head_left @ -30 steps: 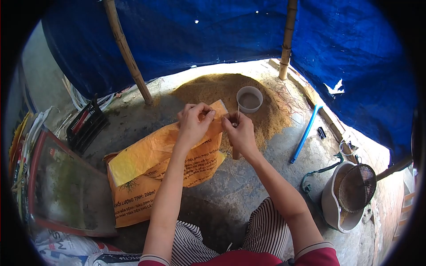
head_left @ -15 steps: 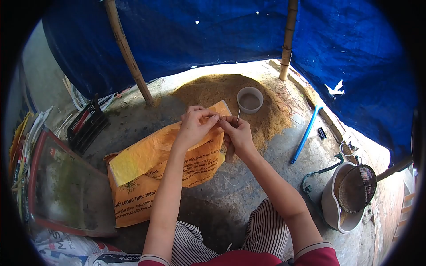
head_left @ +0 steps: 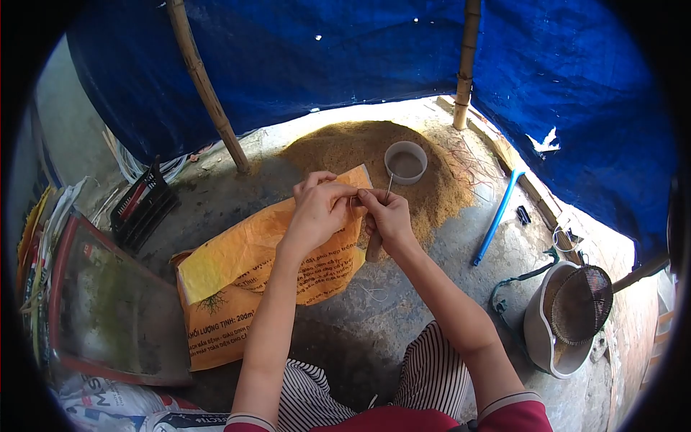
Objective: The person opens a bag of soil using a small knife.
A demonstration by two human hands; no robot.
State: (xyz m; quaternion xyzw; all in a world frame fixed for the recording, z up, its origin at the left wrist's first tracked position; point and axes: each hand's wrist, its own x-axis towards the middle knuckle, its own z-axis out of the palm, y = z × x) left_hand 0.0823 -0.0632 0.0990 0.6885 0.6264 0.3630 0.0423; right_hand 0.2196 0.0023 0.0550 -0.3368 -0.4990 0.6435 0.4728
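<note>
An orange-yellow printed sack (head_left: 281, 263) lies folded on the floor under my hands. Over its far right corner, my left hand (head_left: 320, 205) is closed with thumb and forefinger pinched together; what sits between them is too small to make out. My right hand (head_left: 386, 216) meets it fingertip to fingertip. In its curled fingers is an awl (head_left: 373, 247), its thin metal shaft pointing up and away and its brownish handle hanging below the palm. Just beyond the shaft, a round white plastic tub (head_left: 405, 163) rests on a mound of brown grainy material (head_left: 338, 144).
At right stands a white bucket (head_left: 536, 317) with a mesh sieve (head_left: 581, 306) on it. A blue bar (head_left: 499, 216) lies nearby. Left are a black plastic crate (head_left: 146, 205) and a red-framed panel (head_left: 119, 302). Blue tarpaulin (head_left: 324, 57) on bamboo poles (head_left: 205, 83) closes the far side.
My left hand has turned slightly, its fingers now straighter toward the right hand. The right hand has tilted a little, showing more of the awl's handle. The sack has barely moved.
</note>
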